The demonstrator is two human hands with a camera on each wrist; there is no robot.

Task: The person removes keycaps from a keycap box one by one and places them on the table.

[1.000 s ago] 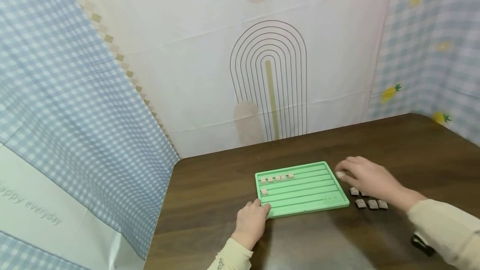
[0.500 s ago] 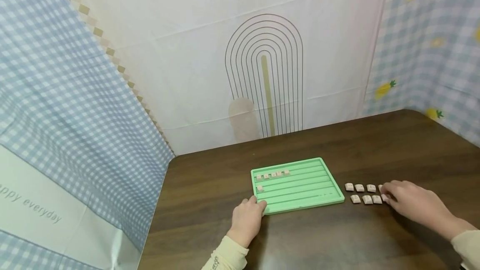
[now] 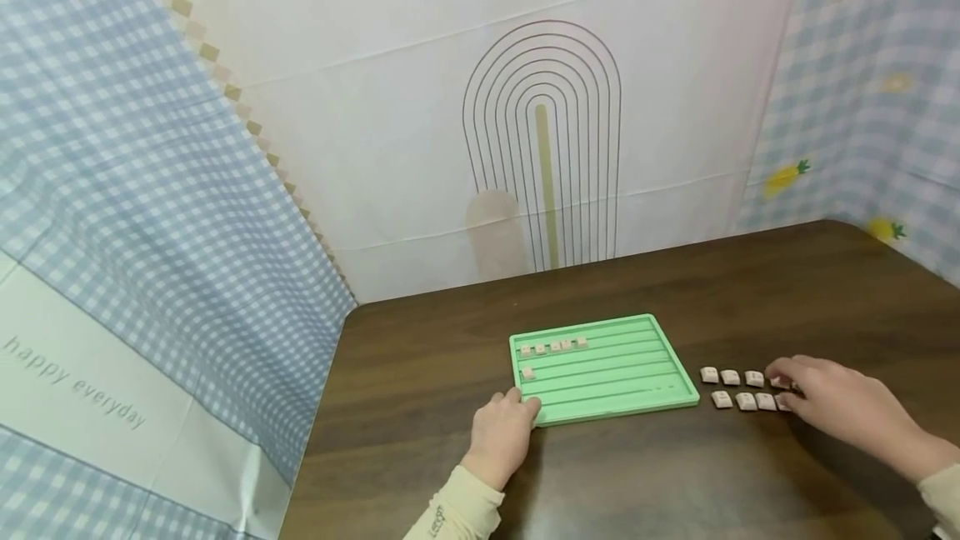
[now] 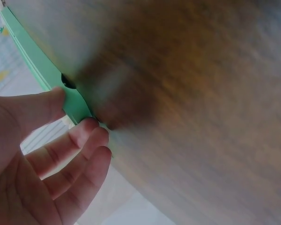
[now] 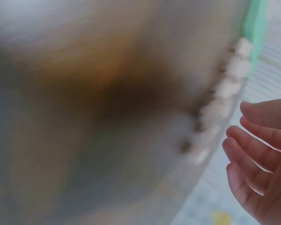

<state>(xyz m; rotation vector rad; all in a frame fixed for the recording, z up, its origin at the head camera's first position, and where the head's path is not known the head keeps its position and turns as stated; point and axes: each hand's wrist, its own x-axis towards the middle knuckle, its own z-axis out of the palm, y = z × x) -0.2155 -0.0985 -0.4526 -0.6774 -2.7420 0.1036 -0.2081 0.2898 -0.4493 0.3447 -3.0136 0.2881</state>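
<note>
The left hand [image 3: 501,438] grips the green tray [image 3: 617,377] by its near left corner; the right hand [image 3: 847,405], fingers loosely parted, is at the pale keycaps [image 3: 754,378]

- Green tray [image 3: 607,377]: 1
- Pale pieces [image 3: 555,347] inside: 6 (5 at 10 o'clock, 1 at 9)
- Loose pieces [image 3: 754,378], tray's 3 o'clock: 8 visible

The tray [image 3: 615,375] lies on the worktop [image 3: 405,407]. Along its far left sit five keycaps [image 3: 555,347], with a sixth keycap [image 3: 528,373] in front of them. The left hand [image 3: 501,433] is at the tray's near-left corner. Right of the tray lie two rows of keycaps [image 3: 754,378], the right hand [image 3: 843,402] at their far-from-tray end.
</note>
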